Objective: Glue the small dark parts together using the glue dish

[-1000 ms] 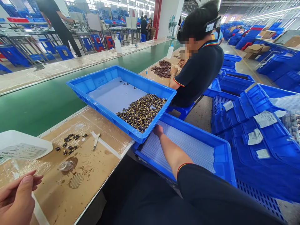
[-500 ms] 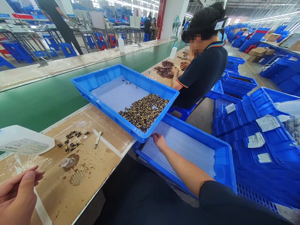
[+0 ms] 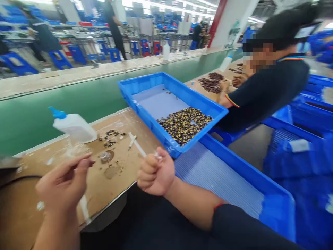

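Note:
My left hand [image 3: 66, 182] hovers over the cardboard-covered bench, thumb and fingertips pinched together; what they hold, if anything, is too small to make out. My right hand [image 3: 156, 172] is closed in front of the upper blue tray, with a small pale glint at the thumb and forefinger that I cannot identify. Small black-and-yellow parts [image 3: 184, 125] fill the near side of that upper tray [image 3: 142, 114]. Several similar dark parts [image 3: 110, 138] lie on the bench beside a small craft knife [image 3: 132, 142] and a small clear cap [image 3: 105, 156].
A white squeeze bottle [image 3: 75, 126] with a blue nozzle lies tilted at the bench's back edge. A lower blue tray [image 3: 275, 211] holds rows of thin whitish rods [image 3: 221, 177]. A co-worker [image 3: 270, 90] sits to the right by a brown heap [image 3: 212, 82]. Behind runs a green belt [image 3: 104, 92].
My right hand has come up from the lower tray of rods to above the bench edge, closer to my left hand. The view has swung left, and the left hand shows more fully.

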`<action>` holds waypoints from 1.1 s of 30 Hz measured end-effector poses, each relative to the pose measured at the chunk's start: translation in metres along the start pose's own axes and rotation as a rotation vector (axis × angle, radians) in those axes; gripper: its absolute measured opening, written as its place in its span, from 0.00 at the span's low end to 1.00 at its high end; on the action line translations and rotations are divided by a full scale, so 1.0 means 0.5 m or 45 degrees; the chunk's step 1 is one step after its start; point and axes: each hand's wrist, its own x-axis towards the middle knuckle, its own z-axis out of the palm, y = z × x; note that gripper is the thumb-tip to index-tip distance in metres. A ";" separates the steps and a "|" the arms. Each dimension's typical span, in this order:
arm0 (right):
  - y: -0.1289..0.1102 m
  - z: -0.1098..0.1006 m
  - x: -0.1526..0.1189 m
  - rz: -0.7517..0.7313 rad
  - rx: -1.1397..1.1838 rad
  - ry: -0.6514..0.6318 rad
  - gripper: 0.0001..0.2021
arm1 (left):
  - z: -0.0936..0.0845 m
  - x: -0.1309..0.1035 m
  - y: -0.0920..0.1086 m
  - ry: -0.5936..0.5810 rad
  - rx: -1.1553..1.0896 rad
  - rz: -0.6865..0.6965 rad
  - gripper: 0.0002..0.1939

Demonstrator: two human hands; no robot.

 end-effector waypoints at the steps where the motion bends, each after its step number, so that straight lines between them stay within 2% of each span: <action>1: -0.008 0.015 0.023 -0.014 0.307 -0.051 0.34 | -0.007 -0.009 0.046 -0.085 -0.051 0.067 0.08; 3: -0.021 0.044 0.058 -0.029 0.748 -0.170 0.32 | -0.010 -0.029 0.137 -0.107 -0.074 0.123 0.11; 5: -0.024 0.064 0.077 -0.002 0.986 -0.254 0.32 | -0.001 -0.048 0.213 -0.164 -0.108 0.199 0.12; 7: -0.018 0.075 0.086 0.058 1.113 -0.277 0.31 | 0.013 -0.061 0.264 -0.173 -0.112 0.178 0.12; 9: -0.007 0.076 0.088 0.124 1.184 -0.270 0.29 | 0.024 -0.068 0.288 -0.159 -0.163 0.129 0.10; 13: 0.010 0.070 0.090 0.228 1.256 -0.234 0.24 | 0.032 -0.075 0.292 -0.081 -0.222 0.053 0.08; 20: 0.028 0.069 0.095 0.295 1.265 -0.214 0.23 | 0.031 -0.082 0.297 0.111 -0.073 0.013 0.08; 27: 0.039 0.077 0.096 0.209 0.993 -0.182 0.26 | 0.013 -0.073 0.304 0.106 0.061 0.028 0.07; 33: 0.034 0.081 0.098 0.152 0.791 -0.191 0.28 | 0.010 -0.074 0.304 0.090 0.050 0.012 0.06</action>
